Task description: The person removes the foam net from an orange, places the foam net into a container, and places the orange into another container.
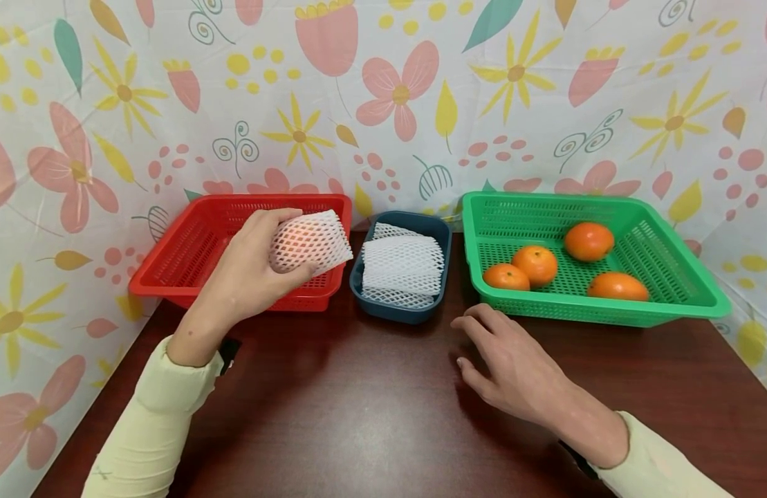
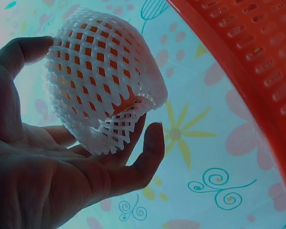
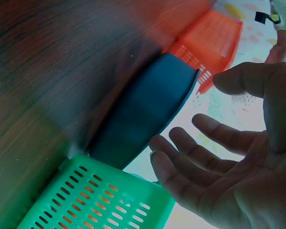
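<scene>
My left hand (image 1: 249,259) grips an orange (image 2: 93,62) wrapped in a white foam net sleeve (image 1: 315,242), held above the right part of the red basket (image 1: 234,294). In the left wrist view, thumb and fingers curl round the net, and orange skin shows through its mesh. My right hand (image 1: 514,363) is over the table just in front of the green basket (image 1: 582,311), with relaxed, slightly bent fingers and nothing in them. Several bare oranges (image 1: 535,265) lie in the green basket. Between the baskets, a dark blue bin (image 1: 398,313) holds white foam net sleeves (image 1: 403,266).
The brown table (image 1: 371,408) runs up to a flower-patterned cloth (image 1: 395,138) hung behind the containers. The baskets and the bin stand in a row along the table's back, with narrow gaps between them.
</scene>
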{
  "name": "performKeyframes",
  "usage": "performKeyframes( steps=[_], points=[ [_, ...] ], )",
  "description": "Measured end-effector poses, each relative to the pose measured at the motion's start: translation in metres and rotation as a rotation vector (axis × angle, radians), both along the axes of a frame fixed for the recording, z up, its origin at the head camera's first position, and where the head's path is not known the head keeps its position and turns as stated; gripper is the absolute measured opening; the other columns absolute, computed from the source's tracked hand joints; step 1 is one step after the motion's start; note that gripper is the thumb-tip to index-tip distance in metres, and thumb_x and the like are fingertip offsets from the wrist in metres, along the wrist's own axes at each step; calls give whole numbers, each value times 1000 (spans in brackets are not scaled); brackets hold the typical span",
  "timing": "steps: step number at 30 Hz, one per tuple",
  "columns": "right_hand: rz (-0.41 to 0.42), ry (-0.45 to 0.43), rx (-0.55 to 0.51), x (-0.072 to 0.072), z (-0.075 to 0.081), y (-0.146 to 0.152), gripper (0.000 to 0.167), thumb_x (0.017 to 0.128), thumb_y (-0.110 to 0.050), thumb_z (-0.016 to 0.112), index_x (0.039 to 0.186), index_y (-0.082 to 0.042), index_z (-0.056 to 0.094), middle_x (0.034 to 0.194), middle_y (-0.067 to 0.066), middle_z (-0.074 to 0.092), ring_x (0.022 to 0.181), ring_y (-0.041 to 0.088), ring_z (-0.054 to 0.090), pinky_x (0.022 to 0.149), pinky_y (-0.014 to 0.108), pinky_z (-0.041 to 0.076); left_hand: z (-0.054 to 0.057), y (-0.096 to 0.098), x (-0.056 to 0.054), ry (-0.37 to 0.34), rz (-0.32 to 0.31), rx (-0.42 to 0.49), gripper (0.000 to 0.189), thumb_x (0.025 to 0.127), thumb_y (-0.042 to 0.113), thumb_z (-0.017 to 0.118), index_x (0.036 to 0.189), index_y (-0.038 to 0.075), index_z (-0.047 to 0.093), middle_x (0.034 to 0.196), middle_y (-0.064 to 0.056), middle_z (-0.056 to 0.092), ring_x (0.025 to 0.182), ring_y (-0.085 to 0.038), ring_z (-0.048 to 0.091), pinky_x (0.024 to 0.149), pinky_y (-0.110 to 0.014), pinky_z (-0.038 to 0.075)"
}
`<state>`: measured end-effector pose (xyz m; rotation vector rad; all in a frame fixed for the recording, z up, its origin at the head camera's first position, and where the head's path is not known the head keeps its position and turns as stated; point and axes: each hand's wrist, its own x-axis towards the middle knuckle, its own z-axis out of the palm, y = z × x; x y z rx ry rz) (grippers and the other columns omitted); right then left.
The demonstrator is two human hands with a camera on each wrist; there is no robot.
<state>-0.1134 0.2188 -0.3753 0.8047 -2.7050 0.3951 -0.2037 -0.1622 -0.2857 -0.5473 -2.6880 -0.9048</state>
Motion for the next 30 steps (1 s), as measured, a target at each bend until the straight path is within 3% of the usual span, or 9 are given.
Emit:
performKeyframes(
  steps=[17,30],
  points=[
    [8,9,4,1,-2,-1,41,89,-22,79,126,-12,65,122,2,59,96,19,59,85,42,55,-7,11,4,-16,-120,-5,81,80,29,90,150,15,52,140,-2,56,122,-19,54,100,-47,54],
    [5,5,11,0,-3,-1,42,89,-23,80,126,-10,66,122,3,59,97,19,59,86,42,55,-10,23,10,-58,-207,20,77,78,29,92,146,23,54,137,7,57,121,-13,53,100,-43,53]
  ],
)
